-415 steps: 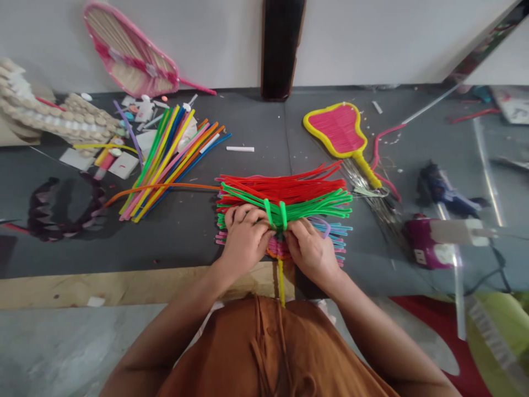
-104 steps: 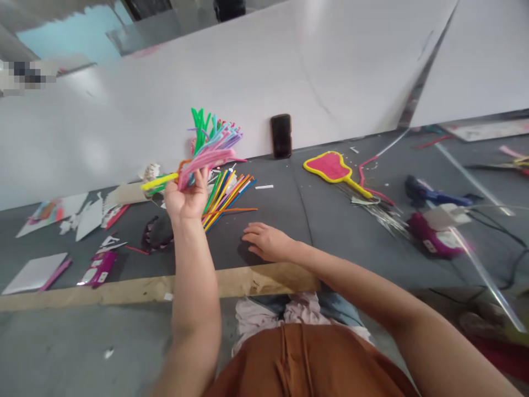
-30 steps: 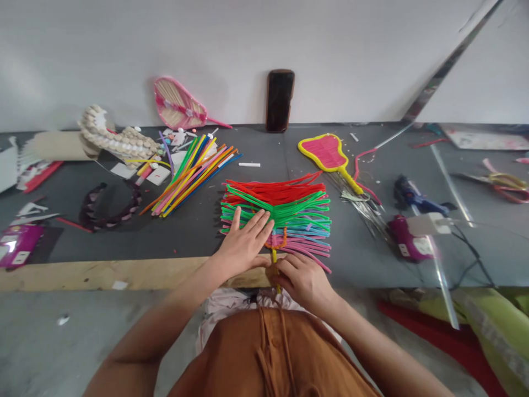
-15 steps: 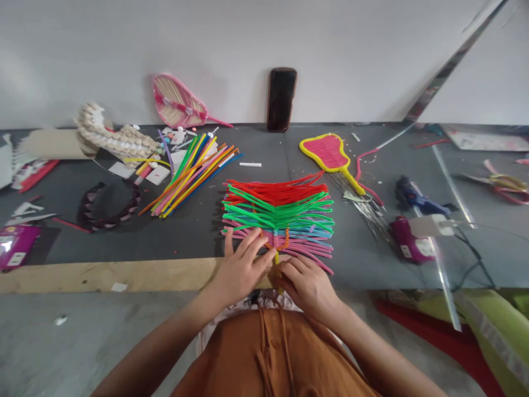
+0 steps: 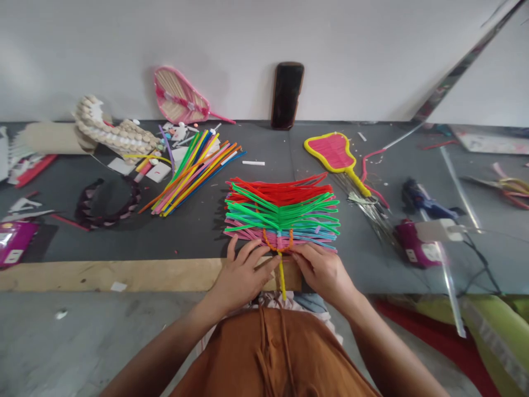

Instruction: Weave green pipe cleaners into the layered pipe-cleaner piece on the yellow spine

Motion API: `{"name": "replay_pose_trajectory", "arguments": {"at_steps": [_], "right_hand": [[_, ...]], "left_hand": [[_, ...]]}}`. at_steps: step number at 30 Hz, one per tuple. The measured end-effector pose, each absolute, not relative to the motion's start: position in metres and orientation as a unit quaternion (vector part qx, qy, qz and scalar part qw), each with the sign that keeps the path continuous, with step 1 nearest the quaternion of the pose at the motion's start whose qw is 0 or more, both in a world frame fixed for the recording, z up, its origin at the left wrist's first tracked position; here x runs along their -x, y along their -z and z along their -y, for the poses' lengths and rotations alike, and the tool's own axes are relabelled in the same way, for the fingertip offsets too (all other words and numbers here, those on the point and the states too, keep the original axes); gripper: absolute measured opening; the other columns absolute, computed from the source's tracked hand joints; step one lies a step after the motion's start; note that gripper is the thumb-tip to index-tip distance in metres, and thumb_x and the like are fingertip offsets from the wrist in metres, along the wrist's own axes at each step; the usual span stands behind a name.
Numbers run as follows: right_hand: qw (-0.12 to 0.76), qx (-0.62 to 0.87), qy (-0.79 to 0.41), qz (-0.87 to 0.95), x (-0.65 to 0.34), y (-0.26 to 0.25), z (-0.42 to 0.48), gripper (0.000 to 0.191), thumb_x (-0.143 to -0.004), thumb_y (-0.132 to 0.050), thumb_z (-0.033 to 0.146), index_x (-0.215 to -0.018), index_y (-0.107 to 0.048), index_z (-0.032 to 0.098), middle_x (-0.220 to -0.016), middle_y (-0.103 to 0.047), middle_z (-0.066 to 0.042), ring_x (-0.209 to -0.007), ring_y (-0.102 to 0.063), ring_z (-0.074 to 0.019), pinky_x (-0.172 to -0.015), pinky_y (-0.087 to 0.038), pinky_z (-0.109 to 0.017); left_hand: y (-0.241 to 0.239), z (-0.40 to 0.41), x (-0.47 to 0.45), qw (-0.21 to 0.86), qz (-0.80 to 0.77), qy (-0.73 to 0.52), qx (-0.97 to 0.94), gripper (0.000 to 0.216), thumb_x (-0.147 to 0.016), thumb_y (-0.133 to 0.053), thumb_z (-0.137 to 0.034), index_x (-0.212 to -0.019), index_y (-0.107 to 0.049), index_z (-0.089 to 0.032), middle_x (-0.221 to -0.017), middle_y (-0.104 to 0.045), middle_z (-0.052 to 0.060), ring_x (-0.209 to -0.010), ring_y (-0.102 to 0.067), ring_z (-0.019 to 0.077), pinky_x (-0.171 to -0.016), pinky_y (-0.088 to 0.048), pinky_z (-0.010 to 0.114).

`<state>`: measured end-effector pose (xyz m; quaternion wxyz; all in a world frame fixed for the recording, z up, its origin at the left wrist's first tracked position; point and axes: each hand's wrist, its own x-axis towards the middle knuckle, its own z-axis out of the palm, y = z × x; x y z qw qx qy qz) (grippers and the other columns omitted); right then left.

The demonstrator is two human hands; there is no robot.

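Observation:
A flat piece made of pipe cleaners (image 5: pixel 281 212) lies at the table's front edge, its rows red, green, blue and pink, slanting out from a middle line. From its lower middle a yellow stem (image 5: pixel 282 278) points down toward me. An orange pipe cleaner (image 5: pixel 264 238) forms a U across the pink rows. My left hand (image 5: pixel 244 270) rests on the lower left side, fingers spread, thumb close to the stem. To the right of the stem, my right hand (image 5: pixel 319 269) has its fingers pinched together at the lower right bend of the orange pipe cleaner; the fingertips are partly hidden.
Loose pipe cleaners (image 5: pixel 196 176) lie in a pile at left, beside a dark braided band (image 5: pixel 108 207). A yellow-edged pink fan (image 5: pixel 330 153) and thin wires (image 5: pixel 372 212) are at right. A phone (image 5: pixel 286 95) leans on the wall. Farther right sits a blue glue gun (image 5: pixel 430 199).
My right hand has left the yellow stem and moved up and right to the orange pipe cleaner. The stem now shows in full. My left hand stays at the lower left side.

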<state>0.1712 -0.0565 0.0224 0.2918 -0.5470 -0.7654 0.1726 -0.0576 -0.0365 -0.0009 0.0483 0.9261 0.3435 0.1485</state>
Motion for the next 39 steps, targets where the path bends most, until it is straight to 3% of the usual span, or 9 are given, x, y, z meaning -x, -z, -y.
{"name": "replay_pose_trajectory", "arguments": {"at_steps": [6, 12, 18, 22, 27, 32, 39], "right_hand": [[0.307, 0.565, -0.225, 0.732, -0.164, -0.014, 0.066, 0.018, -0.092, -0.051, 0.017, -0.098, -0.067, 0.021, -0.086, -0.075, -0.002, -0.074, -0.071, -0.0156, -0.065, -0.053, -0.024], [0.27, 0.58, -0.235, 0.732, -0.158, -0.008, 0.071, 0.019, -0.093, -0.049, 0.018, -0.096, -0.068, 0.02, -0.082, -0.075, -0.002, -0.069, -0.071, -0.0152, -0.059, -0.05, -0.022], [0.328, 0.539, -0.186, 0.753, -0.164, -0.017, 0.066, 0.019, -0.094, -0.049, 0.017, -0.102, -0.066, 0.021, -0.089, -0.076, -0.003, -0.078, -0.072, -0.0154, -0.068, -0.054, -0.023], [0.355, 0.511, -0.155, 0.768, -0.169, -0.021, 0.063, 0.018, -0.094, -0.051, 0.016, -0.105, -0.064, 0.021, -0.085, -0.074, -0.003, -0.073, -0.071, -0.0138, -0.064, -0.053, -0.021], [0.354, 0.487, -0.148, 0.784, -0.17, -0.022, 0.06, 0.018, -0.094, -0.049, 0.015, -0.106, -0.062, 0.02, -0.081, -0.072, -0.002, -0.069, -0.07, -0.0123, -0.061, -0.052, -0.019], [0.359, 0.48, -0.136, 0.788, -0.17, -0.021, 0.06, 0.018, -0.095, -0.048, 0.015, -0.106, -0.062, 0.02, -0.082, -0.072, -0.003, -0.07, -0.07, -0.0129, -0.062, -0.052, -0.019], [0.346, 0.475, -0.158, 0.793, -0.167, -0.021, 0.056, 0.019, -0.095, -0.049, 0.015, -0.107, -0.062, 0.021, -0.083, -0.072, -0.002, -0.072, -0.07, -0.0125, -0.062, -0.052, -0.019]], "left_hand": [[0.001, 0.035, 0.058, 0.049, -0.343, -0.159, -0.925, 0.041, -0.089, -0.063, -0.036, -0.13, -0.058, -0.039, -0.119, -0.067, 0.003, -0.12, -0.049, 0.0266, -0.114, -0.016, 0.057], [0.003, 0.036, 0.057, 0.047, -0.346, -0.164, -0.923, 0.04, -0.088, -0.064, -0.036, -0.127, -0.06, -0.037, -0.118, -0.067, 0.003, -0.12, -0.048, 0.0267, -0.112, -0.019, 0.056], [-0.018, 0.03, 0.061, 0.012, -0.349, -0.234, -0.907, 0.029, -0.088, -0.061, -0.023, -0.116, -0.065, -0.03, -0.109, -0.069, 0.003, -0.115, -0.052, 0.0233, -0.111, -0.025, 0.051], [-0.044, -0.018, 0.083, -0.07, -0.436, -0.25, -0.862, 0.02, -0.089, -0.057, -0.016, -0.104, -0.067, -0.026, -0.104, -0.069, 0.005, -0.11, -0.054, 0.0232, -0.102, -0.035, 0.045], [-0.058, -0.098, 0.128, -0.114, -0.618, -0.137, -0.765, 0.017, -0.09, -0.055, -0.025, -0.098, -0.069, -0.019, -0.101, -0.067, 0.011, -0.105, -0.054, 0.0305, -0.087, -0.043, 0.043], [-0.058, -0.144, 0.153, -0.056, -0.672, -0.027, -0.738, 0.023, -0.091, -0.049, -0.027, -0.093, -0.07, -0.018, -0.099, -0.069, 0.013, -0.105, -0.057, 0.0305, -0.089, -0.043, 0.043], [-0.057, -0.185, 0.171, 0.011, -0.723, -0.003, -0.691, 0.026, -0.092, -0.045, -0.022, -0.101, -0.069, -0.018, -0.109, -0.07, 0.011, -0.106, -0.062, 0.0271, -0.089, -0.047, 0.038]]}}
